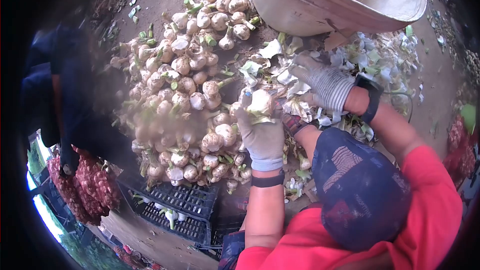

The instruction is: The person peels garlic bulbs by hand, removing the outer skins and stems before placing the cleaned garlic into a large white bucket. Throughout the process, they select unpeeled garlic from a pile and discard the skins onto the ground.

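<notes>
A peeled white garlic bulb (261,102) sits in my left hand (261,137), with the gloved fingers and thumb closed around its lower side. Just left of that hand spreads a big heap of garlic bulbs (197,101) with cut green stems, many of them soil-stained. To the right, my gloved right hand (325,82) reaches over loose white garlic skins (300,88). Its fingers and thumb are spread apart and nothing shows gripped between them. Both gloves are grey-white with ribbed cuffs, and dark bands circle both wrists.
A large pale tub (305,7) stands at the top, with white bulbs inside. More peelings (380,57) lie below it. Black plastic crates (175,200) stand at lower left, near red mesh sacks (82,185). A dark-clothed person (75,80) is at the left edge. A dark cap (362,190) fills the lower right.
</notes>
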`<state>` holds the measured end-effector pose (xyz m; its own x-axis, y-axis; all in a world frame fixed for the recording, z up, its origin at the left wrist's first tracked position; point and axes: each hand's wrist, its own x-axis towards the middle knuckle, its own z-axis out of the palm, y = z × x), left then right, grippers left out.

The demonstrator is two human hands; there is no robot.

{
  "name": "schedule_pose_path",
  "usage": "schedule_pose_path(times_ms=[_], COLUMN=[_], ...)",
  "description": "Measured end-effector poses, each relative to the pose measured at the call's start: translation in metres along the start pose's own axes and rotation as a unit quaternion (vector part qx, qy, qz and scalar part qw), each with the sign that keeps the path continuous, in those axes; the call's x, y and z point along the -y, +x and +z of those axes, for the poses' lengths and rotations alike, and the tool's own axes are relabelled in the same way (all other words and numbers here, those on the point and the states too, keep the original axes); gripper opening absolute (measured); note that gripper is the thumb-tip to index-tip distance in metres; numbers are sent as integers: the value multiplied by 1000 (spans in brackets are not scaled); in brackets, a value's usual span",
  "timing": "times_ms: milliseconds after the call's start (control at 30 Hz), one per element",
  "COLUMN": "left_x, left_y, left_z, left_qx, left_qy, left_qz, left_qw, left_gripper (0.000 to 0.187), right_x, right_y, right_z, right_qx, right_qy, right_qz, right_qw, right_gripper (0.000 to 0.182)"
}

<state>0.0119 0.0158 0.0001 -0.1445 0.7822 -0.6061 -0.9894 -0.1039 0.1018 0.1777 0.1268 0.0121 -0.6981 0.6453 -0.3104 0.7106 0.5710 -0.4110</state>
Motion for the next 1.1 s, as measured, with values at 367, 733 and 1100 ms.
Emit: schedule_pose_path(times_ms=[367,733,1100], left_x=[47,28,43], left_y=[10,25,26], left_z=[4,4,8], left_qx=[-36,-60,-46], left_qy=[58,96,610], left_qz=[-75,16,358], left_qw=[995,994,706], left_gripper=[41,35,28], right_x=[48,11,36], right_y=[11,20,3], right_z=[52,46,17], right_qx=[-128,-244,-97], right_qy=[-3,415,226], right_qz=[-59,139,75], right_qw=[990,865,966], right_gripper=[38,22,31])
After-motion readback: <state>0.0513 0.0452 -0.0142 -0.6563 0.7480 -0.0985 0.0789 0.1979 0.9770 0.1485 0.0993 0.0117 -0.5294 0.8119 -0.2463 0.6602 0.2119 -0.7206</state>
